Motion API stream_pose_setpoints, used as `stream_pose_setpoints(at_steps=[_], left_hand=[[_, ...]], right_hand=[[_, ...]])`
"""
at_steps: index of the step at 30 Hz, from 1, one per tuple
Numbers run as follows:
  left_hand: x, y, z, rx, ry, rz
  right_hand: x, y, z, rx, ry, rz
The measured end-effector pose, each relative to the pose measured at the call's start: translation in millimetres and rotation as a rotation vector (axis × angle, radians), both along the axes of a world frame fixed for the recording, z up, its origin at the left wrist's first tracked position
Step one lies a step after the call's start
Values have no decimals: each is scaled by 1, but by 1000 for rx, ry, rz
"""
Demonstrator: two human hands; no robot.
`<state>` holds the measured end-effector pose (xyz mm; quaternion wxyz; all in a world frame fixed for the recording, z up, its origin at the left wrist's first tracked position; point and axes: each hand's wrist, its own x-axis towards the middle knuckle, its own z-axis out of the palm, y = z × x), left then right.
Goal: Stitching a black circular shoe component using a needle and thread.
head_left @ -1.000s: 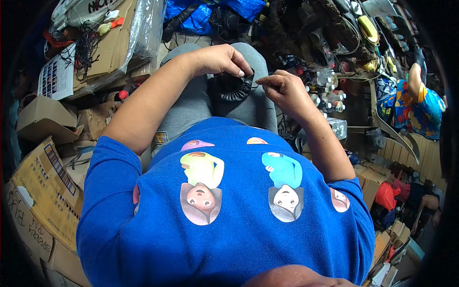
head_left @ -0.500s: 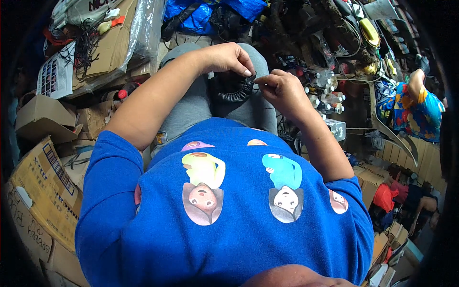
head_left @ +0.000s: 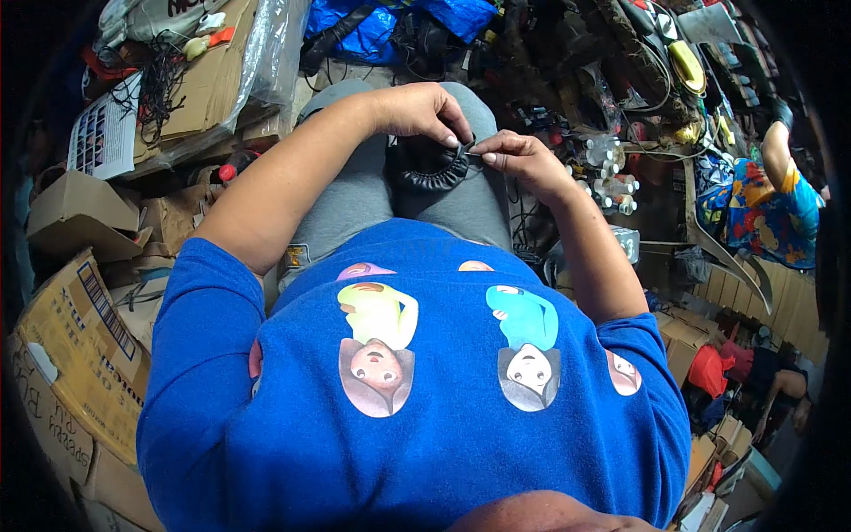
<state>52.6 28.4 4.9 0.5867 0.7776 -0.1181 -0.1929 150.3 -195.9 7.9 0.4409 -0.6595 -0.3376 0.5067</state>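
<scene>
A black, leather-like piece with a gathered, puckered edge lies across my grey-trousered thighs; it looks like a shoe upper. My left hand pinches its far right rim between thumb and fingers. Just right of that rim, my right hand is closed, thumb against index finger, on a thin, pale, needle-like tool. The tip of this tool meets the black edge beside my left fingertips. Part of the piece is hidden under my left hand.
Cardboard boxes crowd the left side. Several small bottles stand right of my knee. A blue plastic sheet lies ahead. Another person in a colourful garment is at the far right, and a second person bends lower right.
My right hand has turned slightly and its fingers have stretched toward the black edge, so the thin tool now shows. My left hand keeps its hold, nearly still.
</scene>
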Motion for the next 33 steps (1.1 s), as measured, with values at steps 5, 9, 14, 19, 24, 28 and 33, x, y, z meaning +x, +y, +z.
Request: stream_pose_setpoints(at_steps=[5, 9, 14, 19, 24, 28, 33], left_hand=[[0, -2, 0, 30, 64, 15], [-20, 3, 8, 282, -296, 253], [-64, -6, 15, 351, -355, 485], [-90, -22, 5, 508, -414, 548], [-81, -23, 6, 444, -399, 658], [-71, -18, -3, 279, -382, 537], [-66, -17, -8, 316, -351, 503]], right_hand=[[-22, 7, 3, -62, 30, -128], [-25, 6, 17, 49, -482, -46], [-42, 1, 35, -9, -556, -81], [-53, -4, 30, 17, -879, -20], [-36, -4, 30, -72, -501, -27], [-22, 0, 21, -39, -413, 9], [-14, 4, 21, -58, -372, 41]])
